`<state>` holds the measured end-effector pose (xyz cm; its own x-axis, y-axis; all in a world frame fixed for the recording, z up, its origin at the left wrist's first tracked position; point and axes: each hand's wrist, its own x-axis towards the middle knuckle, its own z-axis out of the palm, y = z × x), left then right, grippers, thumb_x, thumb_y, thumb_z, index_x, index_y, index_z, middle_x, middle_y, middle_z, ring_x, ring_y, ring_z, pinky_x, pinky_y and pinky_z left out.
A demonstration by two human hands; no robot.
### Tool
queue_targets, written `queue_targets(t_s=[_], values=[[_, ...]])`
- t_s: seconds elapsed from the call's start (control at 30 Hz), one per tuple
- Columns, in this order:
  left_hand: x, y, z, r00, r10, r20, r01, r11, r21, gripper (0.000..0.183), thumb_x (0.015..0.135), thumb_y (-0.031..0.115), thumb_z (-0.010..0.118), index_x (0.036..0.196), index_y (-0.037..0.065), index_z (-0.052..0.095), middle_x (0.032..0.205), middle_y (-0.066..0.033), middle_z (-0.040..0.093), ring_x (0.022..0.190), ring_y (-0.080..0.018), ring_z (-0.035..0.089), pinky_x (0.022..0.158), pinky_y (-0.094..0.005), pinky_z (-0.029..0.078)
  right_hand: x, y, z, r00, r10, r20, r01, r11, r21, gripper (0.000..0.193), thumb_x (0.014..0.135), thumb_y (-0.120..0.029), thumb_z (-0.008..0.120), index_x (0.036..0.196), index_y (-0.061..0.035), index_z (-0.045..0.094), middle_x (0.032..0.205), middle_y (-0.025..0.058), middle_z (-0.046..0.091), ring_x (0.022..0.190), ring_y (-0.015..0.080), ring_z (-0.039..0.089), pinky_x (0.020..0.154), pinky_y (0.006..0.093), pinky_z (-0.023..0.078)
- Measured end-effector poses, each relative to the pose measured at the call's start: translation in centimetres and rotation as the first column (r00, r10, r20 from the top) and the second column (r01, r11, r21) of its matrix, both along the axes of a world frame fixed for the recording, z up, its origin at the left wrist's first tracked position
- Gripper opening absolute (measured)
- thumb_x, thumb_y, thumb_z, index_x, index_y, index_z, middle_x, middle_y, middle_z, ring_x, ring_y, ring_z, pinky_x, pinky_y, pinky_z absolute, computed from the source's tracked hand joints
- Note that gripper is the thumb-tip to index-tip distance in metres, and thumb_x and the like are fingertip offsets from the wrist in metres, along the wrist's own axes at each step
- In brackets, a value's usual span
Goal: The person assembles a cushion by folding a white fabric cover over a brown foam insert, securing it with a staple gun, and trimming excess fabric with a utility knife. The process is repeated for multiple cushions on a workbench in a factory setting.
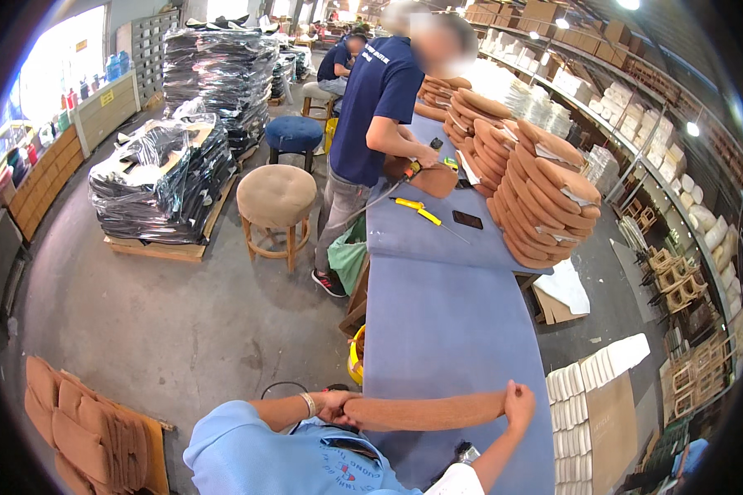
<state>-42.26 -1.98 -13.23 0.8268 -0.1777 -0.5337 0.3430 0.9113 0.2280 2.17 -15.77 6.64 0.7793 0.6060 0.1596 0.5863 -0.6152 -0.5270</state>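
Note:
A brown upholstered pad (pixel 429 412) is stretched between my two hands, edge-on and close to my chest, above the near end of the blue-covered table (pixel 458 330). My left hand (pixel 336 407) is closed round its left end, with the fingers partly hidden. At the other end, my right hand (pixel 518 404) pinches the corner, fingers pressed together. Below the pad, near my right forearm, lies a metal tool (pixel 466 454), partly covered; its kind is unclear.
Ahead, a co-worker (pixel 371 107) works on a brown pad (pixel 433 179) with a hand tool (pixel 413 170). Beside it are yellow-handled tools (pixel 419 210), a phone (pixel 468 219) and stacked brown pads (pixel 545 198). Stools (pixel 276 198) stand left; more brown pieces (pixel 91 429) lie low left.

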Motion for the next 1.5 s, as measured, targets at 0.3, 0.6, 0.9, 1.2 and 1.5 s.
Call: queue_targets(t_s=[0.3, 0.6, 0.9, 1.2, 1.5], values=[[3.1, -4.9, 13.5, 0.932, -0.149, -0.330, 0.258, -0.364, 0.895, 0.092, 0.100, 0.062, 0.058, 0.165, 0.006, 0.025, 0.165, -0.0238, 0.036, 0.152, -0.0374, 0.038, 0.123, -0.0478, 0.033, -4.9, 8.8, -7.3, 0.959, -0.276, 0.067, 0.254, 0.938, 0.234, 0.042, 0.098, -0.027, 0.066, 0.129, 0.0017, 0.064, 0.136, 0.0181, 0.063, 0.121, 0.0382, 0.061, 0.104, 0.0474, 0.050], [5.8, 1.5, 16.3, 0.998, -0.057, 0.010, -0.025, -0.260, 0.965, 0.077, 0.089, 0.041, 0.075, 0.152, 0.005, 0.049, 0.120, -0.0238, 0.073, 0.110, -0.0423, 0.071, 0.094, -0.0478, 0.057, -7.3, 2.4, -15.8, 0.701, -0.085, -0.708, 0.410, 0.860, 0.303, 0.061, 0.105, -0.044, 0.059, 0.156, -0.0151, 0.042, 0.154, 0.0177, 0.049, 0.128, 0.0380, 0.057, 0.081, 0.0573, 0.054], [6.6, 4.7, 18.5, 0.994, -0.037, 0.098, -0.091, 0.167, 0.982, 0.068, 0.093, 0.033, 0.076, 0.145, -0.004, 0.053, 0.126, -0.0219, 0.072, 0.114, -0.0273, 0.070, 0.098, -0.0399, 0.056, -16.6, 1.4, -17.9, 0.334, 0.121, -0.935, 0.628, 0.711, 0.316, 0.029, 0.108, -0.027, 0.057, 0.113, 0.0002, 0.065, 0.096, 0.0067, 0.066, 0.083, 0.0214, 0.063, 0.075, 0.0372, 0.054], [4.7, 0.9, 15.8, 0.987, -0.027, 0.159, -0.157, 0.053, 0.986, 0.069, 0.091, 0.030, 0.079, 0.147, -0.001, 0.052, 0.130, -0.0226, 0.070, 0.117, -0.0301, 0.069, 0.101, -0.0413, 0.054, -12.0, -1.7, -14.5, 0.440, 0.170, -0.882, 0.561, 0.715, 0.417, 0.041, 0.106, -0.021, 0.060, 0.142, -0.0033, 0.059, 0.134, 0.0145, 0.067, 0.117, 0.0276, 0.066, 0.096, 0.0438, 0.055], [6.4, -3.4, 13.5, 0.972, -0.234, 0.000, 0.011, 0.047, 0.999, 0.085, 0.089, 0.027, 0.082, 0.156, -0.003, 0.039, 0.137, -0.0277, 0.064, 0.124, -0.0336, 0.066, 0.106, -0.0431, 0.052, -8.0, -4.1, -17.3, 0.420, -0.109, -0.901, 0.647, 0.732, 0.213, 0.047, 0.108, -0.023, 0.053, 0.149, 0.0007, 0.050, 0.135, 0.0163, 0.065, 0.118, 0.0316, 0.066, 0.092, 0.0453, 0.059]])
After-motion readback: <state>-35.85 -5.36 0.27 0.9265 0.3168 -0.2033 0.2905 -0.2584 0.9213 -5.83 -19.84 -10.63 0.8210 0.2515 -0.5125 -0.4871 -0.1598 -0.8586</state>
